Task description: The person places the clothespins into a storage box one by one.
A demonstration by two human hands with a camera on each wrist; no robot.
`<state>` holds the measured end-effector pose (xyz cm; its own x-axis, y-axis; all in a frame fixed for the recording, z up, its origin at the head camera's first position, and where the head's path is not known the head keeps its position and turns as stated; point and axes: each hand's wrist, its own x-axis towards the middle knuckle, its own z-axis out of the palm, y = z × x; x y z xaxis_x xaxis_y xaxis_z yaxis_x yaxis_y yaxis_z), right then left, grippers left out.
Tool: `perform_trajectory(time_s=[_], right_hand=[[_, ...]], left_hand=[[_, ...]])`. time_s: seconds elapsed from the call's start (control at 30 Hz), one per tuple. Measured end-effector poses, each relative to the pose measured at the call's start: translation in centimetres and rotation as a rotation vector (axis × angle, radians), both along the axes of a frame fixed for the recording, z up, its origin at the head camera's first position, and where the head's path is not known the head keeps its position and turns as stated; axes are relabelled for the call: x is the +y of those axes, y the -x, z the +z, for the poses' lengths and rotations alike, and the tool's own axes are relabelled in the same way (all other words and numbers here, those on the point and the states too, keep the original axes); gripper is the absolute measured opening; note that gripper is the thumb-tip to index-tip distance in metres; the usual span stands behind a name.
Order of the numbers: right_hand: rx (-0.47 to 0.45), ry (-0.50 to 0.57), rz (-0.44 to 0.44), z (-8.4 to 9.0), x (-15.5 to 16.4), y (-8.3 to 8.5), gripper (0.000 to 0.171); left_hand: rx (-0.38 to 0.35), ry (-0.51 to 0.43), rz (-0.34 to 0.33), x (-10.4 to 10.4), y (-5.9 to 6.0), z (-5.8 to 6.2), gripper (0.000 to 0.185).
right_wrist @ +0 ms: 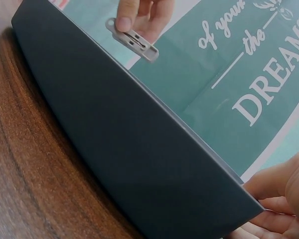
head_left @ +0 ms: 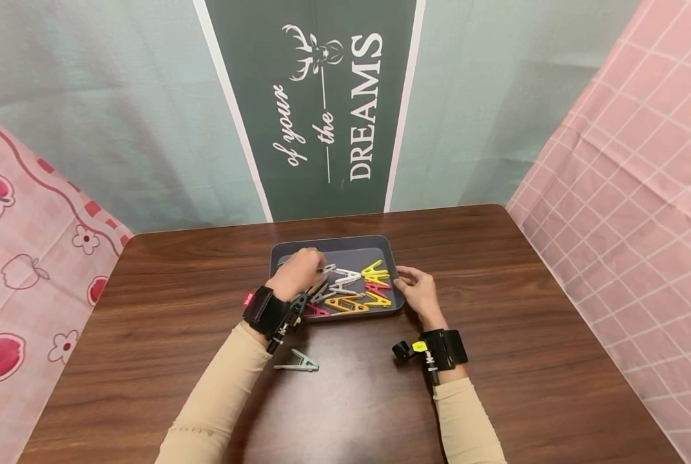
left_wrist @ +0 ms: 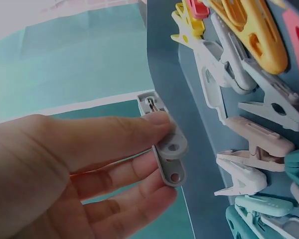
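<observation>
- A grey clothespin [left_wrist: 168, 149] is pinched between the thumb and curled fingers of the left hand [head_left: 296, 274], lifted just above the dark tray [head_left: 354, 248], near its far-left part.
- The tray's right edge is touched by the right hand [head_left: 418, 290]; the fingers look lightly bent against the rim, but a proper grip can't be told from these views, so it's best called a steadying touch.
- For a clean lift, the peg should probably be kept pinched near its spring end and brought straight up, so the pile of pegs [head_left: 354, 290] isn't snagged.
- The tray is best kept braced meanwhile so it isn't dragged along the wooden table [head_left: 525, 309].
- The peg's long axis runs roughly along the fingers in the left wrist view: holed handle ends toward the fingertips, metal spring end poking out past the thumb.
- One green peg [head_left: 298, 364] is lying apart on the table, near the left forearm.
</observation>
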<state>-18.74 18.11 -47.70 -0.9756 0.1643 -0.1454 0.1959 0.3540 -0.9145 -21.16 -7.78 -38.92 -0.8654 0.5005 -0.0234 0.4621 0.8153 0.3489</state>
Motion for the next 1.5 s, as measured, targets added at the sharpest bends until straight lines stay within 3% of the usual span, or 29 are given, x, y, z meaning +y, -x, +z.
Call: perform_trajectory(time_s=[0.3, 0.7, 1.07, 1.5], right_hand=[[-0.015, -0.011, -0.002, -0.1, 0.1, 0.0, 0.036], [-0.015, -0.012, -0.014, -0.1, 0.1, 0.1, 0.036], [-0.008, 0.002, -0.012, -0.1, 0.0, 0.2, 0.036], [-0.013, -0.002, -0.01, -0.1, -0.1, 0.2, 0.036]], left_hand=[[-0.068, 0.048, 0.036, 1.2, 1.5, -0.3, 0.019], [-0.022, 0.088, 0.056, 2.1, 3.1, -0.7, 0.021], [-0.036, 0.1, 0.087, 2.9, 4.1, -2.6, 0.02], [-0.031, 0.074, 0.1, 3.2, 5.0, -3.8, 0.018]])
